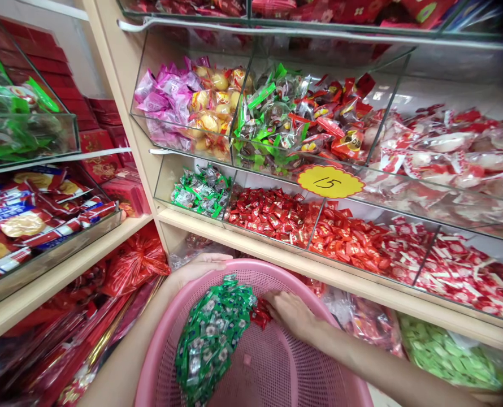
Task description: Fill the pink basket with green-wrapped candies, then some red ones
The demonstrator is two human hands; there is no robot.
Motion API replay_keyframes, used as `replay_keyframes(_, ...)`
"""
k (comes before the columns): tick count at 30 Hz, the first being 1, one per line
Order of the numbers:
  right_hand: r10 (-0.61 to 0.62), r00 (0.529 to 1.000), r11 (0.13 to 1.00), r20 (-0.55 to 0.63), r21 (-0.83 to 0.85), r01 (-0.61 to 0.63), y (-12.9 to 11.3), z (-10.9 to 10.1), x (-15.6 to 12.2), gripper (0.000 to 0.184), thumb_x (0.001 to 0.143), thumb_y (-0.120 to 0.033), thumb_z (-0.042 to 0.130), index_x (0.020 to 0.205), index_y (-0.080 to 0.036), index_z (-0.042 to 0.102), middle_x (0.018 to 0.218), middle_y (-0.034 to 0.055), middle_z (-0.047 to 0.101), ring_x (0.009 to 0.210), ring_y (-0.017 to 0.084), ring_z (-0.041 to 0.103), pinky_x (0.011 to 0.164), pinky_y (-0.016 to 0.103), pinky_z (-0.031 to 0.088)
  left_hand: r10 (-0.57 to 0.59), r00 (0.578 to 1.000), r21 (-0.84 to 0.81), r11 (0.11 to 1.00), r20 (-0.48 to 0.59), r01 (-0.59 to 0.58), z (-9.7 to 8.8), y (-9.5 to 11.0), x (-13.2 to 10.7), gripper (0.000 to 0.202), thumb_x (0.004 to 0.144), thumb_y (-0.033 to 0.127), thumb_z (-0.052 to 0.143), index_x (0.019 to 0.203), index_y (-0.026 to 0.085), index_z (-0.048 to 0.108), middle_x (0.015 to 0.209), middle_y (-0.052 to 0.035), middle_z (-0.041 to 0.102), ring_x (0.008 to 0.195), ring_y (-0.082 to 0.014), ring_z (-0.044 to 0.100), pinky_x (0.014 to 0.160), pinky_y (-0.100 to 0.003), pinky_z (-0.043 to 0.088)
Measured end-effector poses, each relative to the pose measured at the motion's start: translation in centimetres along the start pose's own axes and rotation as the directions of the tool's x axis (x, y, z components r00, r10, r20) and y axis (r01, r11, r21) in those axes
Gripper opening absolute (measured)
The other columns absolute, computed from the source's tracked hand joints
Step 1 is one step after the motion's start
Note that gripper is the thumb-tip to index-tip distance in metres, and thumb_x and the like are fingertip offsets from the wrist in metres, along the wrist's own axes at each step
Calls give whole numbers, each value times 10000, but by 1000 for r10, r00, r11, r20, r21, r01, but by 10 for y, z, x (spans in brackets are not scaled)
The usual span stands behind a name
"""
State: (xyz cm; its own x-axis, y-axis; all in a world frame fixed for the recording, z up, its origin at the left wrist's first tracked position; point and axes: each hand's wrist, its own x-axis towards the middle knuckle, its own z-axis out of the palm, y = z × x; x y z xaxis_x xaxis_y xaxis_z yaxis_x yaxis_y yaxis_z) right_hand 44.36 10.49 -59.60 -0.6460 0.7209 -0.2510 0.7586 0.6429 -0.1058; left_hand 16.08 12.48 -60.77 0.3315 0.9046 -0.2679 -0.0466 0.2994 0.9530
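A pink mesh basket (285, 373) fills the lower middle of the head view. My left hand (198, 265) grips its far rim, fingers wrapped over the edge. A heap of green-wrapped candies (211, 333) lies inside on the left. My right hand (289, 311) reaches into the basket, fingers curled on a few red-wrapped candies (260, 315) beside the green heap.
Clear shelf bins hold green candies (200, 192), red candies (272, 212), more red-and-white ones (404, 249), with pink, yellow and mixed sweets above. A yellow price tag reading 15 (330, 181) hangs on a bin front. Red bags (133, 265) sit lower left; snack packets fill the left shelves.
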Motion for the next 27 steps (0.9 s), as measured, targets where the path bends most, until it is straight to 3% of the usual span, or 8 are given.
replay_keyframes(8,-68,996,997,-54,-32,66,-8,-3,-5,219,867,-138,372,879,-177,588,854,58,657,749,163,598,620,261,406,1,1000,-4,1000,-3,-1,4,4,-2,536,678,327,723,1171,160,595,1138,-89,644,961,-219,632,850,-313,478)
replay_keyframes(14,-56,998,993,27,-99,58,-15,-1,-10,240,888,-130,361,871,-177,596,880,69,672,789,181,619,663,279,423,-2,1000,2,1000,-14,2,3,5,-2,546,657,338,736,1157,160,607,1131,-84,648,956,-212,632,845,-300,479)
replay_keyframes(18,-65,998,988,18,-141,67,-18,-3,-10,244,883,-114,363,876,-172,600,889,79,671,802,187,621,676,281,423,-3,1000,1,1000,-12,3,4,5,-2,562,651,353,736,1165,170,603,1126,-78,651,953,-218,633,829,-304,485)
replay_keyframes(23,-49,999,994,10,-94,49,-20,-17,-10,252,888,-145,356,886,-185,604,889,68,673,773,168,620,638,252,411,15,1000,24,1000,-3,-15,4,5,-3,530,684,348,712,1170,170,597,1155,-82,636,971,-218,628,858,-317,473)
replay_keyframes(27,-161,987,987,18,5,161,-21,-20,-11,233,871,-150,371,850,-186,600,853,48,665,729,152,604,596,249,375,22,1000,30,999,2,-22,5,6,-4,532,683,360,710,1170,178,599,1160,-77,634,995,-222,619,879,-320,462)
